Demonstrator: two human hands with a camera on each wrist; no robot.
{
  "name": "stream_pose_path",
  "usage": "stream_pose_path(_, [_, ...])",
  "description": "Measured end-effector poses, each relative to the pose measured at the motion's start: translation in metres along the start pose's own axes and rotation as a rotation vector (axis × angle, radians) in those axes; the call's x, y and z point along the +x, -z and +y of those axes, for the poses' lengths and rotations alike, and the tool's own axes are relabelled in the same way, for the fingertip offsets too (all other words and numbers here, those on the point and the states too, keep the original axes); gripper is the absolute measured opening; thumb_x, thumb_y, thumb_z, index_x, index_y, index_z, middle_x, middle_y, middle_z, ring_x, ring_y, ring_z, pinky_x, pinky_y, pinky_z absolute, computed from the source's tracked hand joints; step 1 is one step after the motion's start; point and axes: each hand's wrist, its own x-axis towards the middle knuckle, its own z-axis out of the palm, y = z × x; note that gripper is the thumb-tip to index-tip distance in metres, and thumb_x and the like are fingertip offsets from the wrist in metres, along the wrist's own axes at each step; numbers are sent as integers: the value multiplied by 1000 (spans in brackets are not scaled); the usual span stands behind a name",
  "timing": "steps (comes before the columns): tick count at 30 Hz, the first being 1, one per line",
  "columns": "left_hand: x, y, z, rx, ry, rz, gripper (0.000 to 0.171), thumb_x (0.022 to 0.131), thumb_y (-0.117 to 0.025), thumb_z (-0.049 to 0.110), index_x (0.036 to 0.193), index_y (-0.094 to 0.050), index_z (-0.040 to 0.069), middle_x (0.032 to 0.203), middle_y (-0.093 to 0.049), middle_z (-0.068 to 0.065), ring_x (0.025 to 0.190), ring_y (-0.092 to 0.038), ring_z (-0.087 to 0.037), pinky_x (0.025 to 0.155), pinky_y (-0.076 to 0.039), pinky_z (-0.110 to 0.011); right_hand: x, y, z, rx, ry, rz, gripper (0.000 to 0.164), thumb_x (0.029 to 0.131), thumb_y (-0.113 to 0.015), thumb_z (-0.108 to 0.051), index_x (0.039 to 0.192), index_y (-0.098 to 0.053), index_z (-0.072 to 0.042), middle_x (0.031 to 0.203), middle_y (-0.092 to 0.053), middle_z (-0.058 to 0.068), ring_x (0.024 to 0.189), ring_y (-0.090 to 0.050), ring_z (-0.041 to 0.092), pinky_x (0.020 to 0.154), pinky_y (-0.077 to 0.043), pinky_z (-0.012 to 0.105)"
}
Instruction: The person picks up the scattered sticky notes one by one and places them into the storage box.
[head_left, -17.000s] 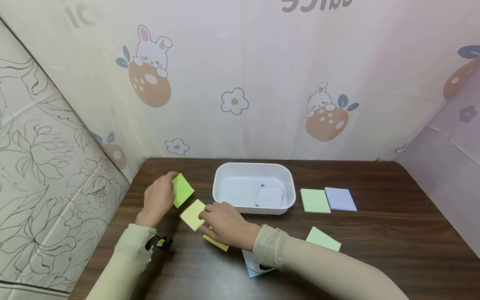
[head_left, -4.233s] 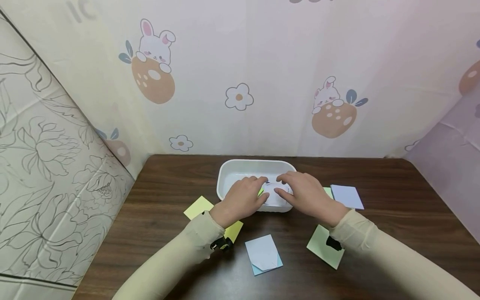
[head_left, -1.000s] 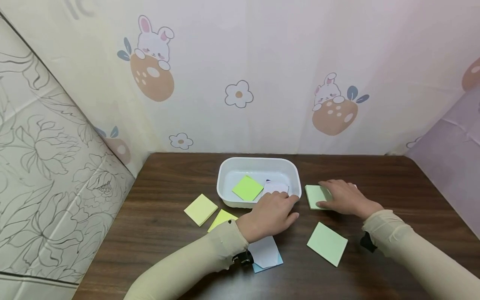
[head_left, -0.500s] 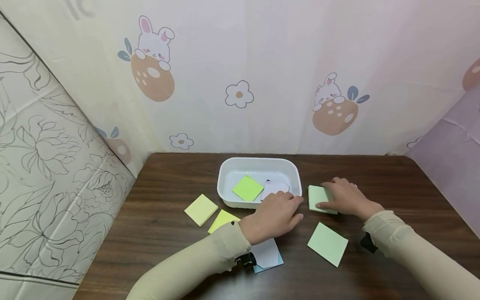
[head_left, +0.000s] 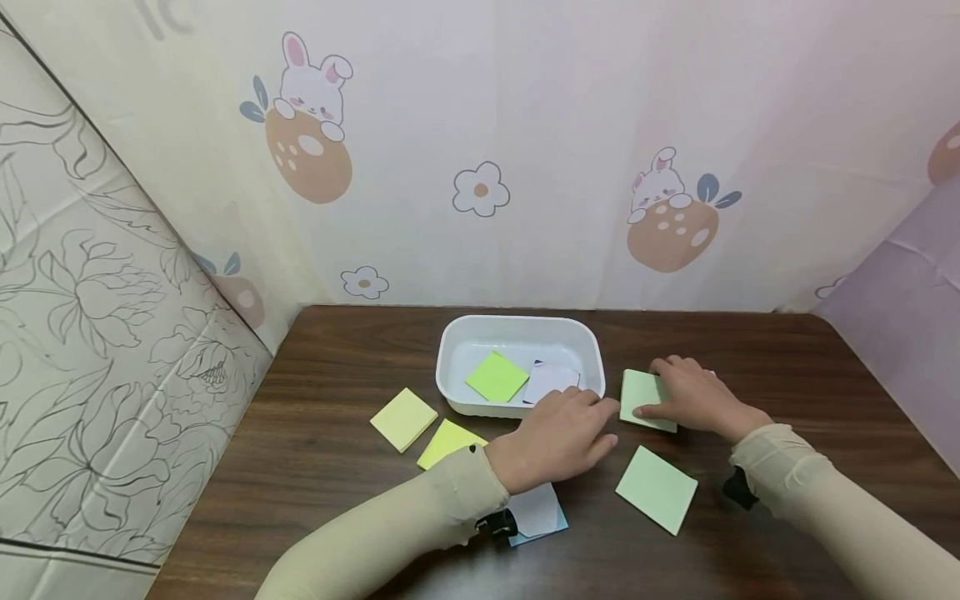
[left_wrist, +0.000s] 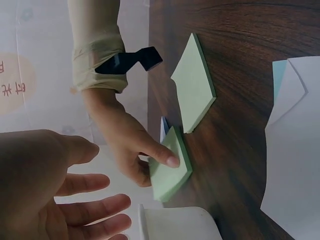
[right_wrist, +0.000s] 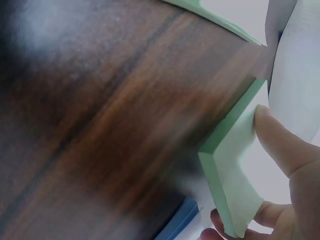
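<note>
My right hand pinches a pale green sticky note pad right of the white tray; the right wrist view shows thumb on top and fingers at the far edge. A purple pad lies mostly hidden behind that hand. Over the tray's front right corner hovers my left hand, fingers loosely spread and holding nothing. Inside the tray rest a bright green pad and a white pad. A second pale green pad lies nearer on the table.
Left of the tray, a pale yellow pad and a brighter yellow pad lie on the dark wood table. Under my left forearm is a white sheet over a light blue pad. A patterned curtain stands behind.
The bright green pad, earlier in my left hand at the far left, now lies in the tray. My right hand has shifted the pale green pad slightly right; my left hand drifted right.
</note>
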Motion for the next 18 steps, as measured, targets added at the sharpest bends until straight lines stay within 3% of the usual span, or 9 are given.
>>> stream_pose_path(8, [5,-5,-2,-16,10,-33,33,94,-49,38,118,-60,19,100,-62,6,83,-55,-11,65,-45,-24,5,7,3,124,13,-56,79,73,-71,-51,121,-49,7,92,-62,12,72,-54,18,61,-46,40])
stream_pose_path(15, [5,-6,-2,-5,10,-33,35,94,-49,39,121,-60,19,104,-63,6,86,-56,-11,68,-46,-24,6,15,3,222,96,-39,38,85,-66,-29,108,-59,0,94,-63,8,74,-55,14,63,-46,36])
stream_pose_path(18, [5,-6,-2,-6,10,-34,35,94,-49,38,122,-60,19,105,-63,6,86,-56,-11,68,-46,-24,5,18,1,252,124,-29,28,88,-63,-23,107,-61,-2,96,-64,7,75,-55,13,64,-46,35])
